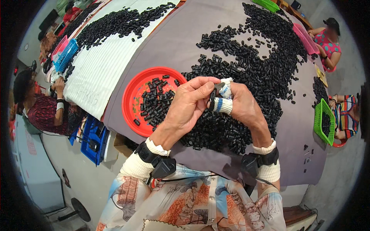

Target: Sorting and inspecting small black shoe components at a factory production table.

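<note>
Above the near edge of a large heap of small black cylindrical parts [231, 131], my two hands meet. My left hand [187, 106] is closed, thumb and fingertips pinching a small black part [212, 94]. My right hand [246, 104] closes on the same part from the other side; white and blue cloth covers wrap some of its fingers. Fingertips hide much of the part. Beside my left hand stands a round red tray [129, 96] holding many similar black parts. Both wrists carry black strapped devices over cream cuffs.
The heap spreads across a grey cloth-covered table [150, 50]. A green basket [323, 122] and a pink basket [305, 38] stand along the right edge, near seated people. At left, a white-covered table [100, 69] bears more black parts and a blue basket [66, 54]; people sit there too.
</note>
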`<action>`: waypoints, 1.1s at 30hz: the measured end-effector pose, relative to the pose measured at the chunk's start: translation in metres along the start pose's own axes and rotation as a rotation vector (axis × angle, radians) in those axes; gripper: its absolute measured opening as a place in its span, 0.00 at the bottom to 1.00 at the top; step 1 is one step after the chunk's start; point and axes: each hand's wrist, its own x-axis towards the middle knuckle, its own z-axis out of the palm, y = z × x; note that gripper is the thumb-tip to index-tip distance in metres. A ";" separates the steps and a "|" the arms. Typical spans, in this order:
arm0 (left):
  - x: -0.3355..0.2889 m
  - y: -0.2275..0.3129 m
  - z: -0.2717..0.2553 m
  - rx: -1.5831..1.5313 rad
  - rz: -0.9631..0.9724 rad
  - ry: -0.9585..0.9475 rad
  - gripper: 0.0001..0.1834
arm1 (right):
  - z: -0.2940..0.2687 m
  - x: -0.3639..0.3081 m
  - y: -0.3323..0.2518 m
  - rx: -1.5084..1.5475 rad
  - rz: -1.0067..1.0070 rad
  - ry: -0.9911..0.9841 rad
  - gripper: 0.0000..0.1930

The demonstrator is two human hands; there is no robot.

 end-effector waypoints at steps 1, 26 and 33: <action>-0.001 0.000 0.003 -0.001 -0.004 0.026 0.10 | -0.001 0.000 0.000 0.009 0.008 -0.005 0.12; -0.026 0.036 -0.080 0.859 0.199 0.439 0.09 | -0.037 -0.017 0.018 0.150 0.185 0.082 0.08; -0.007 0.001 -0.061 1.088 0.081 0.276 0.10 | -0.057 -0.034 0.049 0.155 0.219 0.216 0.08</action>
